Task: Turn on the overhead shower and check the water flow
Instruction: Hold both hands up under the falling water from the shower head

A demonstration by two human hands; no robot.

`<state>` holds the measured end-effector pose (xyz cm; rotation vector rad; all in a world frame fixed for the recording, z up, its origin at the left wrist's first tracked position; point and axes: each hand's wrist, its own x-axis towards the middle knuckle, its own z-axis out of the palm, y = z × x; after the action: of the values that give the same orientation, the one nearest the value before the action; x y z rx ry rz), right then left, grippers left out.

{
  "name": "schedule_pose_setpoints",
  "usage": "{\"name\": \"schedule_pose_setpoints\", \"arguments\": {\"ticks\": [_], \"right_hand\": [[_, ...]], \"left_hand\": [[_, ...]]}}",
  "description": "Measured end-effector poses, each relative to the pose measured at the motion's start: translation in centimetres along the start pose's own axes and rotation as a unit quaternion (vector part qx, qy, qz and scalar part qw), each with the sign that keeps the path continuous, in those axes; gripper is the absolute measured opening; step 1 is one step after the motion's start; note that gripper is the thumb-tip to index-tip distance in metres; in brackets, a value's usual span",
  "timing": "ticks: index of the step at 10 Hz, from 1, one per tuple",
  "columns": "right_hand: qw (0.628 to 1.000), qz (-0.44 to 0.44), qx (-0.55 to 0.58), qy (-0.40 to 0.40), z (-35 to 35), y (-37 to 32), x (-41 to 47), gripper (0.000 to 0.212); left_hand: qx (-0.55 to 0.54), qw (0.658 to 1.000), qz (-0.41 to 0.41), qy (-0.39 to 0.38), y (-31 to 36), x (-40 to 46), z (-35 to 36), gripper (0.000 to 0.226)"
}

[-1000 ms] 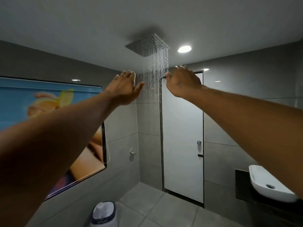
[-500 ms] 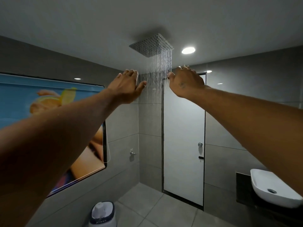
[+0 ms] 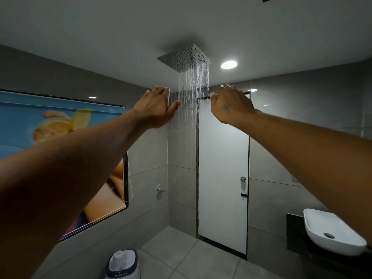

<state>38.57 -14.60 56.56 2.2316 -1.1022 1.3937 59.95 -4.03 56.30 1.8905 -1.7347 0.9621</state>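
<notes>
A square metal overhead shower head (image 3: 184, 58) hangs from the grey ceiling, and thin streams of water (image 3: 192, 91) fall from it. Both my arms reach up and forward. My left hand (image 3: 156, 107) is raised to the left of the streams, fingers together and thumb spread toward the water, holding nothing. My right hand (image 3: 231, 104) is raised to the right of the streams, back of the hand toward me, fingers loosely curled and empty. The water falls between the two hands. A small metal wall tap (image 3: 160, 189) sits low on the left wall.
A white door (image 3: 222, 168) with a round knob stands behind the water. A large picture panel (image 3: 60, 125) fills the left wall. A white basin (image 3: 330, 232) on a dark counter is at the right. A white bin (image 3: 122, 264) stands on the tiled floor.
The view has tilted slightly, so the shower head and both hands sit a little further right and lower in the frame. Both hands stay beside the falling water.
</notes>
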Motion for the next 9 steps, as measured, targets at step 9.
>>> {"name": "schedule_pose_setpoints", "arguments": {"ticks": [9], "right_hand": [[1.0, -0.018, 0.008, 0.019, -0.81, 0.66, -0.02, 0.049]], "left_hand": [[0.013, 1.0, 0.019, 0.011, 0.57, 0.04, -0.92, 0.081]]}}
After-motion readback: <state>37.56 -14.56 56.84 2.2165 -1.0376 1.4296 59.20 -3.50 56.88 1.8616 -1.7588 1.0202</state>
